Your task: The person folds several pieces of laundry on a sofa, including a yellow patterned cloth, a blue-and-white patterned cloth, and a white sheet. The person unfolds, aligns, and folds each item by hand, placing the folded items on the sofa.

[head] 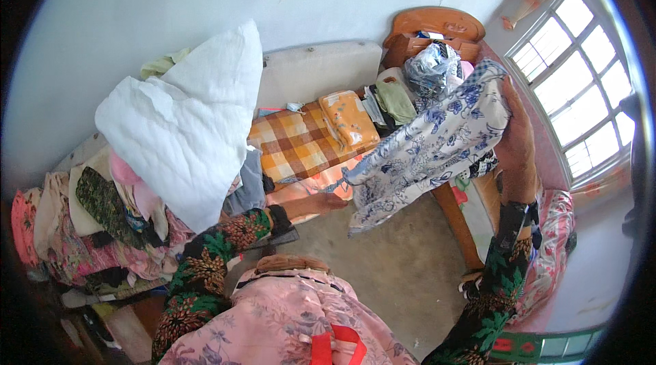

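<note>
A white cloth with a blue floral print [435, 145] hangs stretched between both hands above the bed. My right hand [515, 134], raised at the right, grips its upper end by the blue checked edge. My left hand [320, 203], low in the middle, is at the cloth's other end, where a thin blue strip meets the fingers; the fingertips are partly hard to make out. Beyond the cloth lie a folded orange textile [350, 119] and a brown and yellow checked blanket [302, 139]. A large white padded sheet [189, 119] lies heaped to the left.
Piled clothes [102, 226] fill the left side. A plastic bag [433, 70] and folded garments [394, 101] lie near the wooden headboard [435, 24]. A barred window [579, 83] is at the right. Concrete floor [384, 262] shows below the cloth.
</note>
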{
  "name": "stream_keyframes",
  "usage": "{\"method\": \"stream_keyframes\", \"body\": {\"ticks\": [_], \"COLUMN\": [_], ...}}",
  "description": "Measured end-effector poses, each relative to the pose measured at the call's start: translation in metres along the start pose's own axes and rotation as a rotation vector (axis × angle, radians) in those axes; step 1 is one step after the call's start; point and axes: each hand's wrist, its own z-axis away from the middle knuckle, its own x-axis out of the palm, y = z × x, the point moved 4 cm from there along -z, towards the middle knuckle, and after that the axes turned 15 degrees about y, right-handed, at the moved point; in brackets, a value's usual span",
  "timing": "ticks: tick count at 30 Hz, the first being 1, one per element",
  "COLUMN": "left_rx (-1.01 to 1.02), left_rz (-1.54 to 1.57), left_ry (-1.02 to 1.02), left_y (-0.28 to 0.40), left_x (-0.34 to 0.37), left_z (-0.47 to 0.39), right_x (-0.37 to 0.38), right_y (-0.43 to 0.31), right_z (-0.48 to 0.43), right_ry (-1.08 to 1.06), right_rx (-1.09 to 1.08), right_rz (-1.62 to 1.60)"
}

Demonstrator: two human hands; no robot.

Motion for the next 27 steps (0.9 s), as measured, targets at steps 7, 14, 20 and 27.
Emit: {"method": "stream_keyframes", "body": {"ticks": [7,14,20,27], "left_rx": [0.017,0.122,0.135,0.099], "left_rz": [0.308,0.306,0.259,0.737], "left_ry": [0.107,0.278,0.519,0.301], "left_y": [0.031,0.061,0.095,0.125], "left_x": [0.027,-0.075,-0.208,-0.256], "left_z": [-0.002,0.064,0.085,0.119], "right_x": [-0.02,-0.107,-0.19,-0.216], "right_y": [-0.028,-0.019,0.045,0.122], "right_z": [0.005,-0.017,-0.049,-0.081], "right_ry": [0.119,0.13,0.308,0.313], "right_rx": [-0.33,-0.145,-0.106,0.021], "right_rz": [0.282,0.067,0.172,-0.042]}}
